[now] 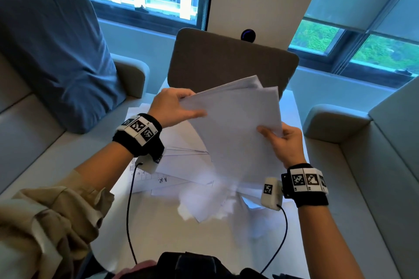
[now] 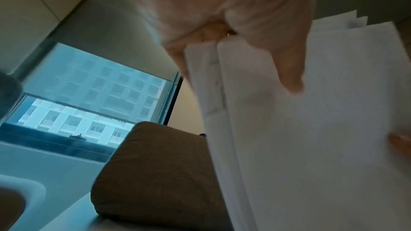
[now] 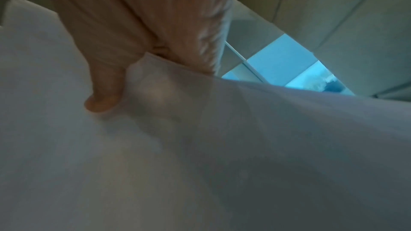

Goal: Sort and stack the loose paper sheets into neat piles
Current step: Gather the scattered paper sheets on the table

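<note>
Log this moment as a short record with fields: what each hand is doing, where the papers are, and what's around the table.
left hand: grips the left edge of the held sheets
right hand: pinches their right edge, thumb on top
held sheets: lifted above the table, fanned and uneven
loose sheets: scattered, overlapping on the white table
surroundings: brown cushion behind the table, blue pillow at left

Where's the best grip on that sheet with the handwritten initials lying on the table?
Judging by its pose, take the white initialled sheet at its exposed near-left corner, coming from the left. Other loose white sheets overlap its far side, and both the left hand and right hand already hold the lifted white paper bundle.
</note>
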A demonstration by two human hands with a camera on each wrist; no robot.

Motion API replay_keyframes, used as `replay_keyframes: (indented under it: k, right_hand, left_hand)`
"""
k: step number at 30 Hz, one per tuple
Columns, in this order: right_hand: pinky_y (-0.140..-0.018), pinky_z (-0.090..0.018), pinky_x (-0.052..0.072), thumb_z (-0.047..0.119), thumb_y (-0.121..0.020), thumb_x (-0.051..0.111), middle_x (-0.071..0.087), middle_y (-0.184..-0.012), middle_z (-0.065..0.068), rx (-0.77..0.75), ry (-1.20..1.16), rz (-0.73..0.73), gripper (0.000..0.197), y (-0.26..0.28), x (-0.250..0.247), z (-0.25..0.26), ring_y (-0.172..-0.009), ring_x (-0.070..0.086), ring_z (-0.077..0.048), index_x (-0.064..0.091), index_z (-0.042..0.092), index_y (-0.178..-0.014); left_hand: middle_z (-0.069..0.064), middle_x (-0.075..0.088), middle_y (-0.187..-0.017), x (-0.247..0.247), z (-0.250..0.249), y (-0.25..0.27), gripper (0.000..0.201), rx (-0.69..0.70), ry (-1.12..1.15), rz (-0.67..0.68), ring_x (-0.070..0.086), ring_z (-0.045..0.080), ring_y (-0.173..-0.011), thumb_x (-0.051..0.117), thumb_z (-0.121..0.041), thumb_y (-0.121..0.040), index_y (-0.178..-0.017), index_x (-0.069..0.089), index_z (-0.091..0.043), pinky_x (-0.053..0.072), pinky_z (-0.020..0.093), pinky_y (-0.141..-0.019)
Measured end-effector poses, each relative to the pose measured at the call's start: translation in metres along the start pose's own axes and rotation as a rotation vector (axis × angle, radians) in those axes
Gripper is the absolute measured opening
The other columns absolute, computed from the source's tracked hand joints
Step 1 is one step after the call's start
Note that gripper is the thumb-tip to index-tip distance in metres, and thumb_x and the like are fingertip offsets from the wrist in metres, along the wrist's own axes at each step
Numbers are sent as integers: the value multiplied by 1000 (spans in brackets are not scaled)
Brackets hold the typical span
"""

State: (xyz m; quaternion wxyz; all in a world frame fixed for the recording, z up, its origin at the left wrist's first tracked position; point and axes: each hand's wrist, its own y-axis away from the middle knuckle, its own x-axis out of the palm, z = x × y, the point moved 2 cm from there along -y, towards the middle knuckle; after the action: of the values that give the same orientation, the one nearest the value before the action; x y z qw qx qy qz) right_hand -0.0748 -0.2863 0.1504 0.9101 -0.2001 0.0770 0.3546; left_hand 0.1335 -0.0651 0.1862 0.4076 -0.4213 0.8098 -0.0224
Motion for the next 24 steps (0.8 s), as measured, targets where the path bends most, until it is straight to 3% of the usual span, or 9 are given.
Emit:
replay_keyframes:
  k: [3,5,8,10,13,16,18,21,24]
  right_hand:
    - [-65,-21,47,9,-77,77,67,-76,-8,-129,133,146,6,7,9,7,-66,56,-1,73,7,-81]
    - [-63,-16,44,10,-75,78,65,-74,-5,-206,205,187,7,9,18,7,-64,54,4,73,10,-79]
    - [-73,-12,42,13,-69,83,65,-82,18,-166,150,41,22,11,16,5,-78,57,6,70,25,-83]
    - [-92,-20,40,26,-64,87,60,-111,16,-179,276,-152,49,15,5,-3,-105,53,-3,65,25,-107]
    - [-113,-33,25,49,-44,90,28,-147,-5,145,321,-425,126,19,-24,-36,-136,29,-18,25,15,-146]
    - [-116,-46,22,49,-37,92,12,-156,-7,582,-17,-461,155,28,-47,-78,-142,21,-20,-11,22,-149]
    - [-111,-52,30,43,-40,94,30,-152,-5,677,-248,-320,146,38,-47,-95,-137,34,-23,-2,25,-148]
    - [-98,-51,45,43,-31,94,63,-123,-5,606,-377,-179,109,49,-38,-101,-115,58,-27,48,24,-128]
    - [-95,-48,49,34,-45,91,68,-114,-10,569,-459,-187,82,53,-31,-96,-109,62,-30,59,14,-118]
  left_hand:
    - [-6,59,-60,7,-16,6,46,-18,-181,177,54,17,-63,73,-64,-51,-70,69,-22,42,28,-62]
    - [-1,56,-55,17,-25,12,36,-13,-27,207,51,11,-55,82,-50,-55,-60,65,-19,40,26,-57]
    - [-5,39,-50,29,-26,19,41,-60,196,134,33,5,-44,86,-25,-65,-44,51,-25,28,15,-45]
    - [0,39,-55,28,-26,20,38,-54,224,88,30,6,-48,85,-23,-67,-46,53,-22,27,16,-45]
    - [-12,45,-49,16,-23,17,36,-61,299,72,36,2,-46,83,-18,-68,-44,57,-27,30,11,-46]
    - [-19,49,-42,5,-19,14,38,-93,370,66,40,-3,-44,83,-14,-68,-41,60,-26,36,10,-48]
    - [-21,60,-51,2,-21,15,24,-140,435,75,51,-4,-50,83,-15,-68,-55,66,-26,46,14,-55]
    - [-19,70,-67,8,-21,20,16,-208,537,80,64,-3,-63,81,-13,-70,-75,69,-22,55,18,-63]
    - [-4,73,-84,21,-5,28,17,-338,557,65,68,12,-75,77,-20,-75,-90,70,-14,58,30,-72]
